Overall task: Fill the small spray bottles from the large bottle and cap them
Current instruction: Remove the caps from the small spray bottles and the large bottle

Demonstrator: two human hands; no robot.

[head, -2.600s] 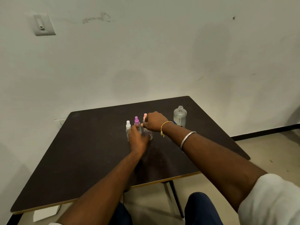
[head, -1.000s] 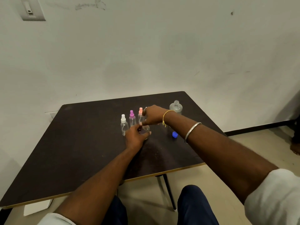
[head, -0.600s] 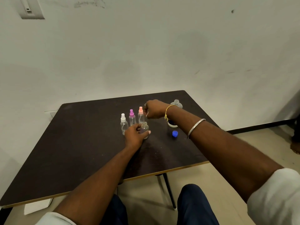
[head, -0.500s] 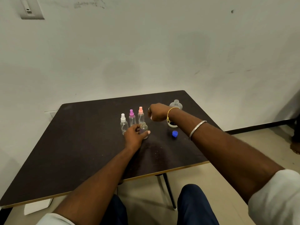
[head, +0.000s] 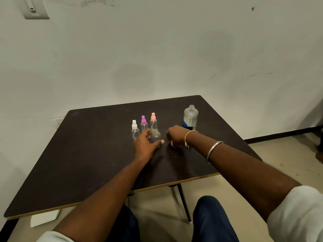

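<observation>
- Dark worktop (head: 90,151) against a pale wall; all task things sit in its far middle.
- Large bottle (head: 190,117): upright, no cap, clear w/ dark blue band low down, far right of the group, just behind R hand's wrist.
- 3 small spray bottles in a slanted row, all upright & capped: white-cap bottle (head: 135,131) on the left, purple-cap bottle (head: 143,123) in the middle, pink-cap bottle (head: 153,121) on the right, each close to the next.
- 4th small bottle, the open small bottle (head: 156,135): no cap, neck bare, upright on worktop just in front of pink-cap bottle.
- L hand (head: 146,145): fingers (head: 147,132) curve round the left/back of the open small bottle, thumb stretched across its front; it holds the bottle at the base.
- R hand (head: 176,135): just right of the open small bottle, knuckles up, fingers curled into palm, low over the worktop. Bit of pink shows under it; can't tell if it's a held thing or a fingertip, so can't tell what the fingers pinch.
- R forearm: yellow thread band (head: 190,135) at the wrist, silver bangle (head: 214,149) further up.
- Wall switch plate (head: 35,7) top left.
</observation>
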